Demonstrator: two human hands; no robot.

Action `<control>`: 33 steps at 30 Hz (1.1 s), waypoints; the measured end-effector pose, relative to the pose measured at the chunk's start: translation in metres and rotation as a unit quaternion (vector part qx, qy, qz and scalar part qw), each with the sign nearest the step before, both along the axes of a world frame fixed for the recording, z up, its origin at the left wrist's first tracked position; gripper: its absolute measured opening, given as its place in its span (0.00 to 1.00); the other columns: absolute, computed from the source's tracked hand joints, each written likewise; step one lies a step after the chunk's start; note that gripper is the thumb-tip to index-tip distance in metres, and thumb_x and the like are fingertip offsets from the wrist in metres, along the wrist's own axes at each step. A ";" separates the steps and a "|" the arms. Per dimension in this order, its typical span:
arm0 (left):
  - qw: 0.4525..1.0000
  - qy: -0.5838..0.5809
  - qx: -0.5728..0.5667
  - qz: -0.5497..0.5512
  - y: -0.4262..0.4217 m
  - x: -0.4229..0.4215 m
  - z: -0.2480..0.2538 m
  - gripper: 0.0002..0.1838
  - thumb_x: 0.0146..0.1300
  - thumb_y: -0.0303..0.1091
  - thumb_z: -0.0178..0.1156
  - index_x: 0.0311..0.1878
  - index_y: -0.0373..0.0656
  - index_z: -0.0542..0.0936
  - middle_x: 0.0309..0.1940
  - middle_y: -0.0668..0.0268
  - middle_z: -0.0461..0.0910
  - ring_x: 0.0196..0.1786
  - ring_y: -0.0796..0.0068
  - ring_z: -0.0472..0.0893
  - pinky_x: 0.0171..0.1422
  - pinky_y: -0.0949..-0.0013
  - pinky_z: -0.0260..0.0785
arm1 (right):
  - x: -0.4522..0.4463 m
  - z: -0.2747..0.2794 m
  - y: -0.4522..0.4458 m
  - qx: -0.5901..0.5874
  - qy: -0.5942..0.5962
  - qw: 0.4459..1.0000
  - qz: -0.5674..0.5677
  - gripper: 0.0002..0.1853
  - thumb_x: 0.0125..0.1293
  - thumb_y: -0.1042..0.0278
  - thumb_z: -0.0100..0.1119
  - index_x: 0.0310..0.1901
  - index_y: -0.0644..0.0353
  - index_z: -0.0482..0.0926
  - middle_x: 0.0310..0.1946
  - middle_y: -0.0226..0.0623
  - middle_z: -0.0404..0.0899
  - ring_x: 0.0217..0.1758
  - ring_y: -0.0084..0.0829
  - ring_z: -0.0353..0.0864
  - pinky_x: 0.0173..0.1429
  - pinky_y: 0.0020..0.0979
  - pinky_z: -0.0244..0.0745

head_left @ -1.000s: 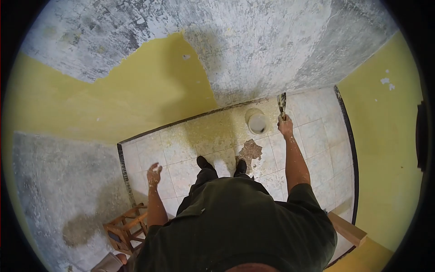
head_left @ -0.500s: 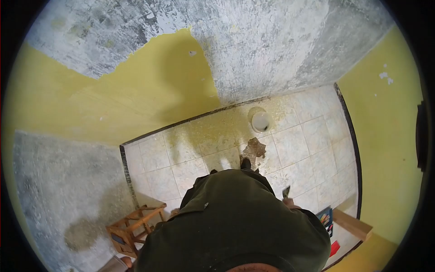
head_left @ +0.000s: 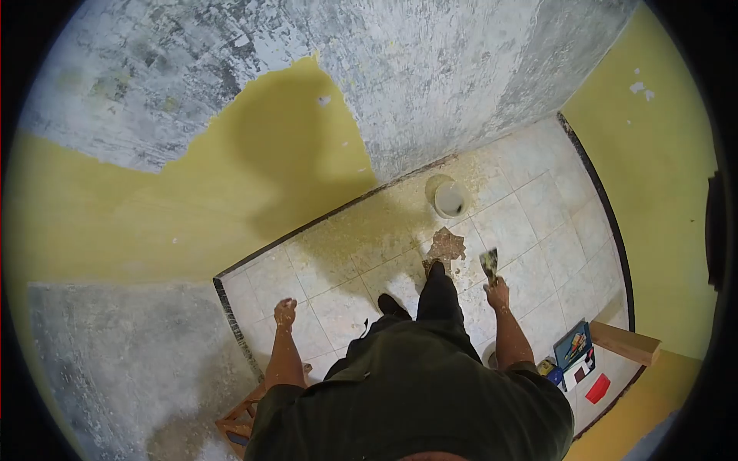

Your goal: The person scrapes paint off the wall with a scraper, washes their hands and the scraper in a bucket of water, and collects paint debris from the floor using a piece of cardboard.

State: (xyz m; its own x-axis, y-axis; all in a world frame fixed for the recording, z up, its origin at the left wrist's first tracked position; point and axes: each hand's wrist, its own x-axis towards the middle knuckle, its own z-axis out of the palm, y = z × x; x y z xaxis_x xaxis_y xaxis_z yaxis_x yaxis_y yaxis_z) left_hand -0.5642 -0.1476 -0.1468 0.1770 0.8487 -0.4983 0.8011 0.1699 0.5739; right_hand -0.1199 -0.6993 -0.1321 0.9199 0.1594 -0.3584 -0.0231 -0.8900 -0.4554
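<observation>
My right hand point(head_left: 497, 293) is closed round the handle of a scraper point(head_left: 490, 263), held out over the tiled floor to the right of my legs. The scraper's broad blade points toward the wall and looks smeared with something pale. On the other side, my left hand point(head_left: 285, 312) hangs in the air over the floor with its fingers curled in, and nothing shows in it. Ahead stands the wall, with yellow paint point(head_left: 284, 146) beside a bared grey and white patch point(head_left: 430, 84). The paint's edge is ragged.
A white bucket point(head_left: 450, 200) stands near the wall's foot. Brown debris point(head_left: 446, 245) lies by my foot, with flakes scattered around. A wooden stool point(head_left: 240, 419) is at left. At right are a wooden plank point(head_left: 626, 343), a dark box point(head_left: 573, 345) and a red item point(head_left: 598, 389).
Both arms have come forward into view, and the scraper has moved up and away from my body. My head view has tilted and my legs show more.
</observation>
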 end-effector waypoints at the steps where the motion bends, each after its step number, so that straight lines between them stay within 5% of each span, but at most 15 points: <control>1: 0.999 -0.027 0.033 -0.018 0.009 0.022 0.001 0.21 0.56 0.44 0.66 0.49 0.40 0.84 0.40 0.59 0.86 0.43 0.67 0.83 0.50 0.65 0.74 | 0.016 0.014 0.021 0.042 0.011 0.999 0.000 0.25 0.54 0.57 0.66 0.48 0.66 0.77 0.39 0.55 0.83 0.45 0.55 0.82 0.50 0.46 0.78; 6: 0.993 -0.076 0.064 -0.063 0.010 0.110 0.012 0.18 0.58 0.39 0.65 0.48 0.39 0.83 0.38 0.58 0.85 0.40 0.67 0.83 0.49 0.66 0.74 | 0.090 -0.031 0.070 0.067 0.022 0.996 0.062 0.25 0.53 0.56 0.68 0.47 0.66 0.77 0.39 0.53 0.83 0.44 0.52 0.83 0.49 0.44 0.79; 9: 0.990 -0.076 0.067 -0.095 0.004 0.157 -0.001 0.16 0.60 0.38 0.64 0.47 0.36 0.83 0.36 0.60 0.85 0.38 0.71 0.82 0.46 0.68 0.74 | 0.149 -0.104 0.090 -0.036 0.113 0.967 0.228 0.23 0.62 0.47 0.56 0.47 0.59 0.80 0.44 0.46 0.80 0.49 0.51 0.80 0.49 0.48 0.78; 11: 0.993 -0.065 0.048 -0.081 -0.005 0.198 -0.001 0.16 0.61 0.37 0.64 0.47 0.36 0.83 0.35 0.60 0.84 0.37 0.72 0.81 0.45 0.69 0.73 | 0.182 -0.185 0.105 -0.092 0.056 0.945 0.310 0.19 0.62 0.50 0.55 0.43 0.58 0.82 0.39 0.45 0.81 0.46 0.47 0.81 0.46 0.47 0.78; 13: 0.995 -0.057 0.018 -0.078 -0.013 0.238 -0.015 0.15 0.62 0.37 0.64 0.47 0.36 0.82 0.33 0.61 0.83 0.36 0.73 0.81 0.44 0.70 0.73 | 0.214 -0.245 0.128 -0.131 0.060 0.928 0.344 0.16 0.61 0.54 0.56 0.36 0.58 0.85 0.33 0.48 0.83 0.42 0.47 0.84 0.45 0.46 0.80; 14: 0.996 -0.049 0.008 -0.076 -0.016 0.255 -0.023 0.15 0.63 0.36 0.64 0.48 0.36 0.82 0.32 0.63 0.83 0.35 0.74 0.80 0.43 0.71 0.72 | 0.228 -0.276 0.138 -0.128 0.095 0.941 0.298 0.17 0.61 0.51 0.56 0.41 0.54 0.83 0.35 0.50 0.82 0.43 0.49 0.83 0.46 0.48 0.79; 18: 0.991 -0.036 -0.026 -0.127 -0.011 0.287 -0.102 0.15 0.63 0.34 0.64 0.50 0.37 0.81 0.33 0.65 0.81 0.35 0.76 0.79 0.43 0.72 0.72 | 0.278 -0.373 0.187 -0.144 0.101 0.953 0.248 0.19 0.62 0.51 0.56 0.47 0.54 0.81 0.36 0.51 0.80 0.43 0.52 0.82 0.48 0.48 0.78; 22: 0.987 -0.056 -0.038 -0.145 0.001 0.305 -0.199 0.14 0.63 0.30 0.64 0.50 0.37 0.80 0.41 0.64 0.81 0.37 0.77 0.79 0.45 0.71 0.71 | 0.316 -0.438 0.216 -0.135 0.134 0.961 0.202 0.18 0.62 0.58 0.54 0.41 0.63 0.85 0.43 0.54 0.83 0.48 0.51 0.83 0.54 0.46 0.79; 27: 0.975 -0.049 -0.034 -0.214 0.025 0.336 -0.284 0.18 0.65 0.40 0.63 0.52 0.37 0.79 0.47 0.60 0.81 0.42 0.72 0.80 0.46 0.70 0.72 | 0.335 -0.538 0.220 -0.152 0.151 0.954 0.209 0.18 0.62 0.57 0.54 0.47 0.59 0.82 0.44 0.56 0.82 0.48 0.51 0.83 0.54 0.46 0.78; 28: 0.976 -0.047 -0.033 -0.210 0.031 0.342 -0.297 0.18 0.65 0.40 0.63 0.52 0.37 0.79 0.47 0.60 0.81 0.42 0.72 0.80 0.46 0.70 0.72 | 0.335 -0.560 0.217 -0.151 0.113 0.950 0.248 0.18 0.61 0.58 0.54 0.47 0.60 0.83 0.45 0.55 0.82 0.50 0.51 0.83 0.56 0.45 0.77; 30: 0.973 -0.069 0.002 -0.221 0.043 0.358 -0.319 0.20 0.63 0.43 0.63 0.52 0.39 0.80 0.32 0.63 0.82 0.38 0.76 0.80 0.44 0.72 0.70 | 0.339 -0.595 0.215 -0.149 0.071 0.946 0.280 0.18 0.61 0.60 0.53 0.48 0.60 0.83 0.47 0.54 0.82 0.52 0.50 0.82 0.57 0.45 0.77; 31: 0.965 -0.070 -0.006 -0.253 0.053 0.365 -0.327 0.19 0.65 0.44 0.63 0.51 0.39 0.79 0.48 0.62 0.81 0.43 0.69 0.81 0.45 0.67 0.74 | 0.343 -0.604 0.218 -0.183 0.104 0.943 0.256 0.19 0.61 0.60 0.54 0.49 0.60 0.83 0.49 0.52 0.82 0.53 0.49 0.82 0.58 0.44 0.77; 33: 0.951 -0.050 0.019 -0.305 0.068 0.388 -0.344 0.19 0.64 0.44 0.63 0.51 0.40 0.79 0.46 0.60 0.82 0.43 0.67 0.83 0.46 0.65 0.74 | 0.348 -0.610 0.227 -0.213 0.129 0.941 0.227 0.19 0.61 0.60 0.54 0.50 0.60 0.82 0.51 0.51 0.81 0.55 0.47 0.81 0.58 0.44 0.77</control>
State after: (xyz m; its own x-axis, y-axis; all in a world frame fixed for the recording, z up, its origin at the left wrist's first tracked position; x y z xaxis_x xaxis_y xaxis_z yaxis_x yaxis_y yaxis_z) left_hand -0.1760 -0.0793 -0.4910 0.6864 0.5908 -0.4241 0.6856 -0.3309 0.6485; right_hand 0.2280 -0.4727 -0.7419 0.6643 0.3071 -0.6815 0.3431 -0.9353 -0.0871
